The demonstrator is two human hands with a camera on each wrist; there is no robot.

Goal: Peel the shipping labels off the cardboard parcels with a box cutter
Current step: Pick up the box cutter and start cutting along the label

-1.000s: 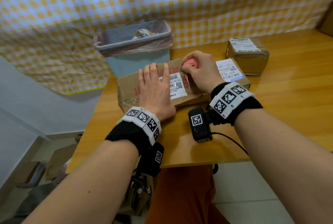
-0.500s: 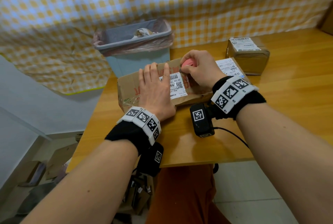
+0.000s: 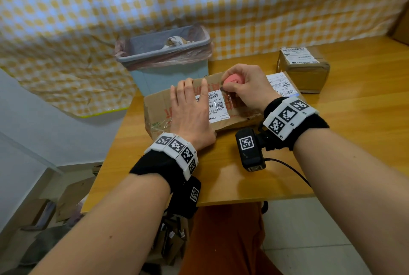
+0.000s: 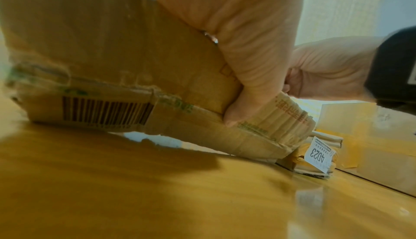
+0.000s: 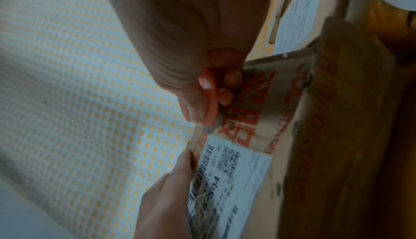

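On the wooden counter [image 3: 221, 177], our left hand [image 3: 190, 113] presses flat on the flattened brown cardboard parcel [image 3: 158, 108], fingers straight over its white shipping label [image 3: 218, 106]. Our right hand [image 3: 245, 85] clenches the pink box cutter [image 3: 233, 79] at the label's far corner.

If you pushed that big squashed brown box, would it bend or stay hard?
The flattened cardboard parcel would probably bend: the left wrist view shows its edge crumpled and lifting off the table. It likely slides easily too, since the left hand presses flat on it while the right hand works the pink box cutter. It looks light.
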